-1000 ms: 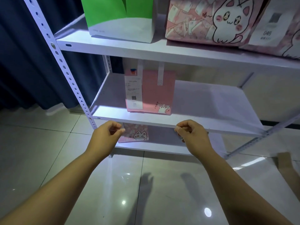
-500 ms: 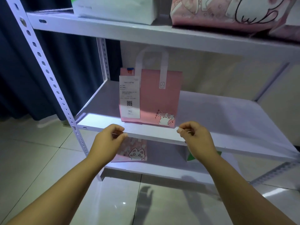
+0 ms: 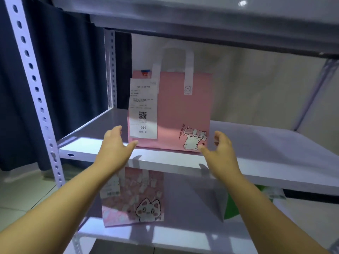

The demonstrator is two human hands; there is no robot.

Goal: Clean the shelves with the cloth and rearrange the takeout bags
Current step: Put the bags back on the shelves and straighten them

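A pink takeout bag (image 3: 176, 114) with white handles and a receipt marked 366 stands upright at the front left of the middle shelf (image 3: 275, 143). My left hand (image 3: 115, 143) is spread beside the bag's lower left corner, thumb tip right at that corner. My right hand (image 3: 220, 149) is spread at its lower right corner, with the fingers a little off the bag's side. Neither hand holds anything. A second pink cat-print bag (image 3: 135, 200) stands on the lower shelf (image 3: 183, 237), partly behind my left forearm. No cloth is in view.
A green bag (image 3: 236, 208) shows on the lower shelf at right, mostly hidden by my right arm. The perforated white upright (image 3: 34, 92) rises at left before a dark blue curtain (image 3: 69, 70). The upper shelf's underside (image 3: 201, 24) hangs overhead. Pale wall behind.
Both hands were loosely curled below the middle shelf's front edge; they have risen, uncurled and reached to either side of the pink bag. The view has come closer and lower.
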